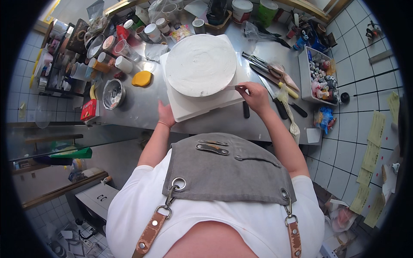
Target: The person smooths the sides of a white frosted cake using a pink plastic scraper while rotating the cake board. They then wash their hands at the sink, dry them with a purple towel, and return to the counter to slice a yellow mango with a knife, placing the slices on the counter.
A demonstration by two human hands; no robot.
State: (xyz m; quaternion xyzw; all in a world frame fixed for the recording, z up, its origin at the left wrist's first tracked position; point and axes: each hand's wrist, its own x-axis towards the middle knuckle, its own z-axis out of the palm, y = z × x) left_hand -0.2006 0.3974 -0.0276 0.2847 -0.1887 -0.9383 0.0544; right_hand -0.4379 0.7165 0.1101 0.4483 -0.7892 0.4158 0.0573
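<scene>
A round cake covered in white cream [201, 64] stands on a square white base [190, 108]. Its top is mostly smooth, with faint marks in the cream. My right hand [255, 96] pinches a thin flat scraper [230, 87], whose far end meets the near right side of the cake. My left hand [166, 114] is at the left edge of the base, beside its near corner. Part of its fingers is hidden there, so its grip is unclear.
Knives [269, 84], scissors [258, 59] and piping bags [284, 93] lie to the right, near a white bin of small bottles [303, 71]. To the left are a metal bowl [113, 93], a yellow scraper [141, 78] and several jars. Tubs [242, 11] line the back.
</scene>
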